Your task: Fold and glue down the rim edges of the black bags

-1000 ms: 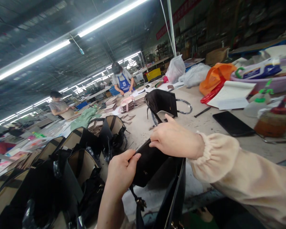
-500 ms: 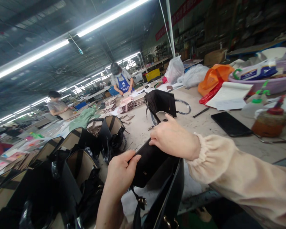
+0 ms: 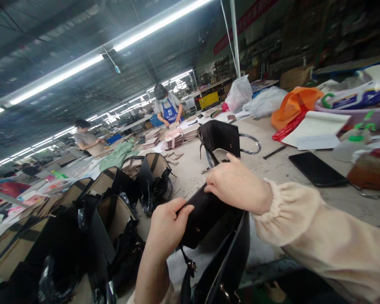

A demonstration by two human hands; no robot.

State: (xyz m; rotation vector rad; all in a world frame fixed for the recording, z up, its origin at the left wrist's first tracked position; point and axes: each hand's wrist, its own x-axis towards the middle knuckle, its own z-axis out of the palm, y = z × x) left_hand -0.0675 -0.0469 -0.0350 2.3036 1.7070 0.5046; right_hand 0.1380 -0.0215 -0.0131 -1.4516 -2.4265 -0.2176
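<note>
A black handbag (image 3: 205,217) lies tilted at the near table edge, its dark lining and gold-coloured hardware showing. My left hand (image 3: 169,223) pinches the left end of the bag's upper edge between thumb and fingers. On the same edge, farther right, my right hand (image 3: 237,183) is closed with its fingers curled over the black material; the fingertips are partly hidden. Just beyond my right hand stands another black handbag (image 3: 220,137) with a plastic-wrapped handle. Several unfinished black bags (image 3: 114,217) with tan insides crowd the area left of my left hand.
A black phone (image 3: 317,169), a dark rod-like tool (image 3: 274,152), a notepad (image 3: 319,128) and a bottle of brown liquid (image 3: 372,169) lie to the right. A purple basin (image 3: 345,114) stands behind them. Stacked tan pieces (image 3: 173,138) lie ahead. Two co-workers (image 3: 168,105) stand farther back.
The whole view has shifted, so everything appears slightly farther right. Both hands keep the same hold on the handbag's edge.
</note>
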